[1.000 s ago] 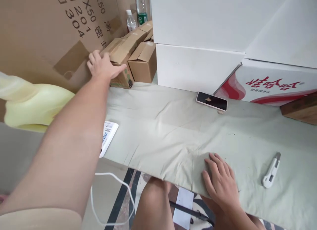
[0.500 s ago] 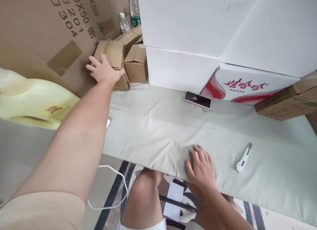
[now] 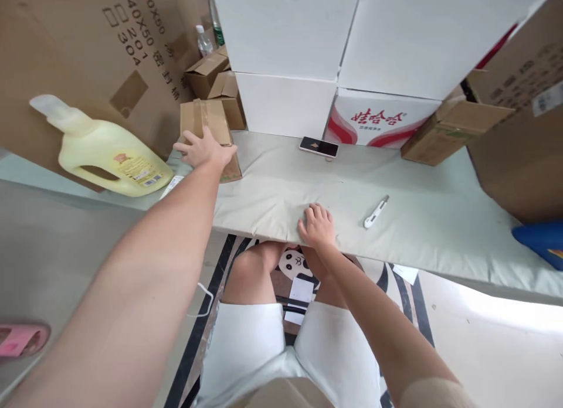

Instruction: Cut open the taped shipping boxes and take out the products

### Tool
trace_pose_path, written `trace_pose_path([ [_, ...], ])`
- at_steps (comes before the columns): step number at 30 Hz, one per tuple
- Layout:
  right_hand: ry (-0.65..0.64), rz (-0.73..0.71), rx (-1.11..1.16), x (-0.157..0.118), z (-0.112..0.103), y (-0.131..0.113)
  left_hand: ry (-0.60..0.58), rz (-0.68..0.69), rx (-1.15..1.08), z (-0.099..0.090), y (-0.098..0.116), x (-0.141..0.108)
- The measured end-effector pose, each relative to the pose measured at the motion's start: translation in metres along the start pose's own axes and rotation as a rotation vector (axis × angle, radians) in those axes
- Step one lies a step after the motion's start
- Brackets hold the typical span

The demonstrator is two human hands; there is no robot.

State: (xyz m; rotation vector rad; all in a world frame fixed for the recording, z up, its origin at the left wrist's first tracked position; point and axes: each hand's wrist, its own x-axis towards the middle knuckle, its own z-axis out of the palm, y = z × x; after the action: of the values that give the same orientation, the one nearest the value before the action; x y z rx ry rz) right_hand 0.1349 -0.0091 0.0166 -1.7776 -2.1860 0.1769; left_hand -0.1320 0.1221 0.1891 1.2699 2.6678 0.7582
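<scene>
My left hand (image 3: pixel 206 150) reaches over a small brown cardboard box (image 3: pixel 206 116), with its fingers to the left and its thumb on the right side, gripping it. The box is taped along the top and stands at the left of the cloth-covered surface (image 3: pixel 268 188). My right hand (image 3: pixel 318 225) lies on the front edge of the cloth with its fingers out and holds nothing. A white box cutter (image 3: pixel 376 212) lies to its right. A phone (image 3: pixel 319 146) rests face up farther back, near the white cartons.
White cartons (image 3: pixel 285 103) are stacked along the back. Two small brown boxes (image 3: pixel 231 94) and bottles (image 3: pixel 204 41) stand behind my left hand. A yellow jug (image 3: pixel 114 153) leans at the left. An open-flapped box (image 3: pixel 440 132) and a blue object (image 3: pixel 541 244) are at the right.
My left hand has closed on the small box and drawn it nearer, away from the boxes behind. My right hand stays on the cloth edge. The view has shifted and shows more on both sides.
</scene>
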Motion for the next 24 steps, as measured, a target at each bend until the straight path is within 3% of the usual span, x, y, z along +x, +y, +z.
trace_pose_path([
  [4, 0.007, 0.004, 0.012, 0.001, -0.003, 0.002, -0.071, 0.093, 0.094, -0.001, 0.018, -0.070],
  [8, 0.006, -0.008, 0.018, 0.001, -0.001, 0.005, -0.109, 0.304, 0.158, 0.005, 0.027, -0.140],
  [11, 0.000, -0.013, 0.018, 0.001, 0.002, 0.008, -0.131, 0.425, 0.200, 0.012, 0.029, -0.176],
  [14, 0.004, -0.011, 0.010, 0.001, 0.002, 0.008, -0.159, 0.467, 0.205, 0.018, 0.029, -0.188],
  [24, 0.019, -0.009, 0.006, -0.001, 0.000, 0.007, -0.176, 0.500, 0.231, 0.021, 0.020, -0.183],
])
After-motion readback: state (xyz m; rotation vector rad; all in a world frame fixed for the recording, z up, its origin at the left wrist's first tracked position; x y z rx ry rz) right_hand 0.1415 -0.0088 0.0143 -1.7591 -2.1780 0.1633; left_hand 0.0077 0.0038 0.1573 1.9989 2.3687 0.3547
